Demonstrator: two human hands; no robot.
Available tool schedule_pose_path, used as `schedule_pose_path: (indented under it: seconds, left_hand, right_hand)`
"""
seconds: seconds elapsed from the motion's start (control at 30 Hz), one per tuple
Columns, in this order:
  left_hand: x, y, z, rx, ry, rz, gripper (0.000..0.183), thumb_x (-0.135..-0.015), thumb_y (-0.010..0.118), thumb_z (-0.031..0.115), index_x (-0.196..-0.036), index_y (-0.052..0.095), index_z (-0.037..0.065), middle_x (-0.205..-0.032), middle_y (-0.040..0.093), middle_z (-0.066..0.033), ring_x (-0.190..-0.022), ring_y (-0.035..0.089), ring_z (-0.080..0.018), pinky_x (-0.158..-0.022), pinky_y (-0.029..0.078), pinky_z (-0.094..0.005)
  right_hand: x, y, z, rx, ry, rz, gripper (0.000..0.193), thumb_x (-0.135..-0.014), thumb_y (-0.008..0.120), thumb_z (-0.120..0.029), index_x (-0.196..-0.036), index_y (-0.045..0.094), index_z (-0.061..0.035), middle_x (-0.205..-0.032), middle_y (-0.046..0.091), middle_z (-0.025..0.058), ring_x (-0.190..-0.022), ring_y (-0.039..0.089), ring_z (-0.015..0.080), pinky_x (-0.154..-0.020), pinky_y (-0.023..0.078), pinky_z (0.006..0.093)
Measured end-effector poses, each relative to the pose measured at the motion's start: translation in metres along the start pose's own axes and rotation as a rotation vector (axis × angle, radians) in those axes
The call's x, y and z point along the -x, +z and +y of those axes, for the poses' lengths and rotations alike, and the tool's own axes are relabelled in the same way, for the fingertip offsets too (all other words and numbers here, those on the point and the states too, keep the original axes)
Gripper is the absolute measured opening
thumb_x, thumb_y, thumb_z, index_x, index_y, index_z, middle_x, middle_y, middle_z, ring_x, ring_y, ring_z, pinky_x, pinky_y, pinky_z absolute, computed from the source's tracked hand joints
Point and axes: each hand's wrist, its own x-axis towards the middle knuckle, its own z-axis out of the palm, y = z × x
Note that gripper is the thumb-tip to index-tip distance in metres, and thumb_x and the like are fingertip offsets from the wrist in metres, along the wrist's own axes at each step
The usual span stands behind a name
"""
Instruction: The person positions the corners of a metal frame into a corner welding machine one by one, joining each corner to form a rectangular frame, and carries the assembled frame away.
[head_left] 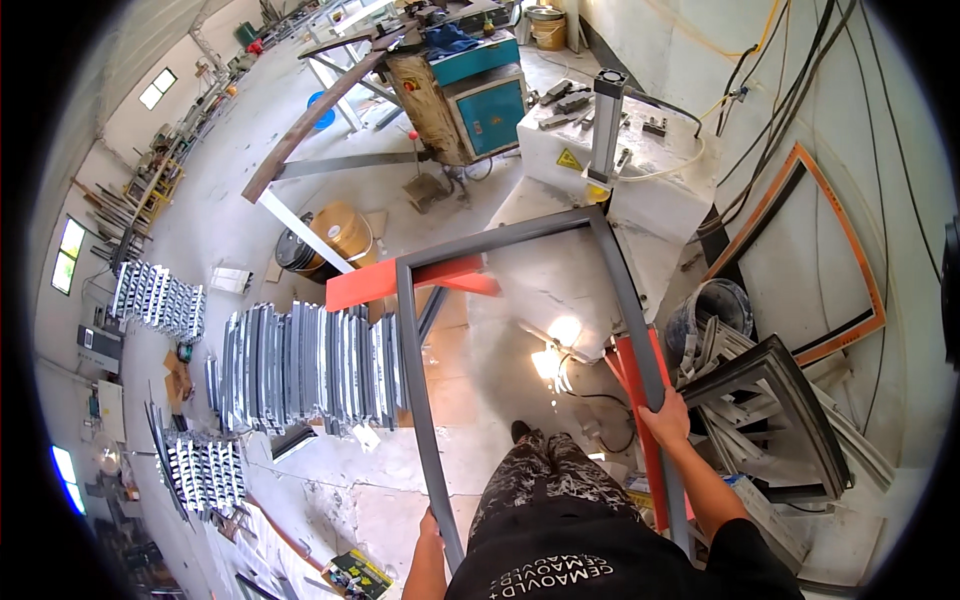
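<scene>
A dark grey rectangular frame (pixel 418 380) stretches out ahead of me, its near side out of sight. My left hand (pixel 430 524) is closed on the near part of its left bar, the fingers partly hidden. Around the right bar, my right hand (pixel 667 417) is closed too. The frame's far right corner sits at the foot of an upright metal cylinder (pixel 606 115) on a white machine (pixel 545 150). Beneath the frame are a red support (pixel 365 284) at the left and another red support (pixel 640 400) along the right side.
Stacked metal profiles (pixel 300 365) stand at the left. A grey bucket (pixel 722 300), offcuts and a dark loose frame (pixel 800 400) crowd the right. An orange-edged frame (pixel 870 325) leans on the wall. Buckets (pixel 345 230) and a teal-doored cabinet (pixel 490 118) stand ahead; cables lie near my feet.
</scene>
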Motion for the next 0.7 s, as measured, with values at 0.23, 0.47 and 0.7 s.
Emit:
schedule_pose_path:
  seconds: [0.23,0.47,0.7]
  left_hand:
    - [0.006,0.003,0.003,-0.002,-0.008,-0.023,0.051,-0.102,0.044,0.056,-0.116,0.069,0.014,-0.101,0.071,-0.0037,-0.091,0.065,-0.0205,-0.083,0.052,-0.0417]
    - [0.009,-0.017,0.004,0.137,-0.018,-0.057,0.044,-0.105,0.044,0.045,-0.116,0.068,0.009,-0.101,0.072,-0.0032,-0.094,0.067,-0.0203,-0.084,0.053,-0.0373]
    - [0.021,-0.084,0.055,-0.220,0.253,-0.050,0.036,-0.103,0.049,0.033,-0.102,0.071,0.005,-0.087,0.071,-0.0034,-0.076,0.069,-0.0184,-0.069,0.054,-0.0318]
  right_hand:
    - [-0.008,-0.008,0.000,0.056,0.096,-0.103,0.071,-0.071,0.075,-0.044,-0.122,0.059,0.0023,-0.113,0.062,0.0247,-0.107,0.061,0.0432,-0.091,0.051,0.0485]
    - [0.018,-0.027,-0.025,0.003,0.127,-0.130,0.050,-0.064,0.072,-0.028,-0.102,0.067,0.0044,-0.098,0.068,0.0259,-0.094,0.065,0.0438,-0.086,0.053,0.0480]
    - [0.105,-0.048,-0.100,-0.004,0.234,-0.086,0.046,-0.060,0.072,-0.023,-0.095,0.066,0.0071,-0.094,0.067,0.0275,-0.093,0.065,0.0432,-0.082,0.052,0.0479]
